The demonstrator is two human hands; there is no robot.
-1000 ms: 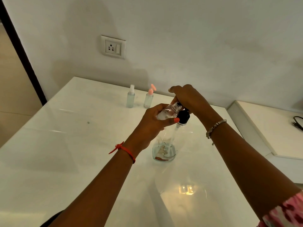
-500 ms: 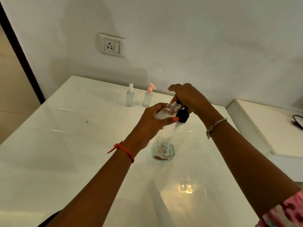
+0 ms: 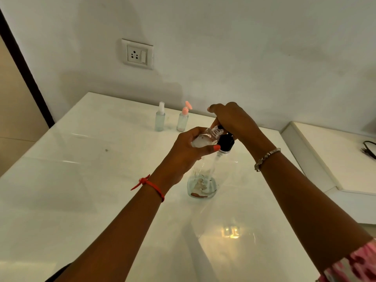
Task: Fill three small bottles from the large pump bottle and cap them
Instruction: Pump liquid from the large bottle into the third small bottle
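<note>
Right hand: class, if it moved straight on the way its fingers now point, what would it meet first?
Probably the pink-topped small bottle. The right hand, atop the black pump head, points left and away toward it. Depth is unclear, and the raised hand might instead pass above it to the wall.
</note>
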